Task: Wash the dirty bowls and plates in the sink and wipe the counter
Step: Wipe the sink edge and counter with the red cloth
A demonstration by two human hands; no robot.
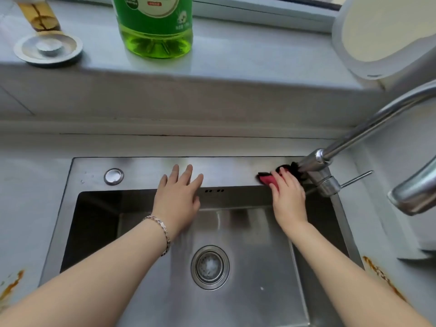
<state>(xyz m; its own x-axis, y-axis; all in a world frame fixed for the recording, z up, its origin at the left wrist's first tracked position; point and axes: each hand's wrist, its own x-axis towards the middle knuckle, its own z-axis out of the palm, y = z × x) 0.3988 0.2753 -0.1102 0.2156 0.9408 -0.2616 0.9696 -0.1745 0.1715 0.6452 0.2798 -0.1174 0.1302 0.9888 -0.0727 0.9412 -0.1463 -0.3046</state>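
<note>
A steel sink (94,168) fills the lower middle of the head view, its basin holding only a round drain (210,267). My left hand (179,194) lies flat with spread fingers on the sink's back rim. To the right, my right hand (289,192) presses a red and black cloth (267,179) on that rim, right against the base of the faucet (318,171). Part of the cloth is hidden under my fingers. No bowl or plate shows in the basin.
A green detergent bottle (153,27) and a metal sink stopper (48,49) stand on the window ledge behind. A white rounded appliance (382,36) sits at the upper right. The faucet spout (415,197) hangs over the right counter. Rusty orange stains (379,277) mark the counter beside the sink.
</note>
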